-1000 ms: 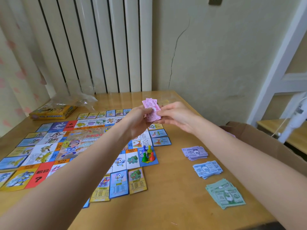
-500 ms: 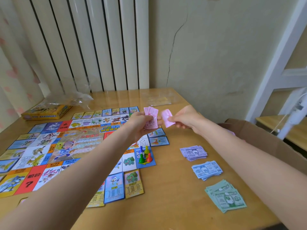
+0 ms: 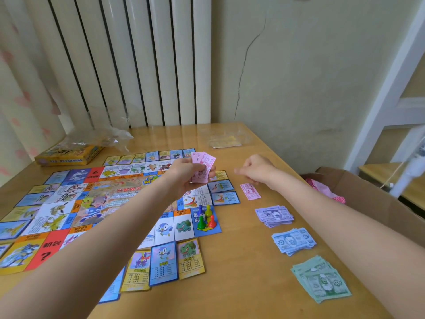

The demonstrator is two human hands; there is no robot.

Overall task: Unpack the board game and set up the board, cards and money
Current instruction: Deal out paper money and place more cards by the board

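Observation:
The game board (image 3: 76, 203) lies flat on the left half of the wooden table (image 3: 241, 284), with cards (image 3: 163, 261) set along its edges and several coloured pawns (image 3: 205, 218) on its near right corner. My left hand (image 3: 184, 174) grips a small stack of pink notes (image 3: 204, 162) above the board's right edge. My right hand (image 3: 258, 171) hovers to the right of it with loosely curled fingers and holds nothing. A single pink note (image 3: 250, 191) lies on the table just below that hand. Purple (image 3: 274, 216), blue (image 3: 293, 241) and green (image 3: 320, 278) money piles sit in a row nearer me.
The yellow game box (image 3: 69, 154) and crumpled clear wrap (image 3: 110, 132) sit at the far left. A small clear bag (image 3: 226, 140) lies at the far edge. A brown cardboard box (image 3: 372, 194) stands off the table's right side, below a white frame.
My right hand pulled one pink note off the stack, carried it right and let it go; it now lies on the table above the purple pile.

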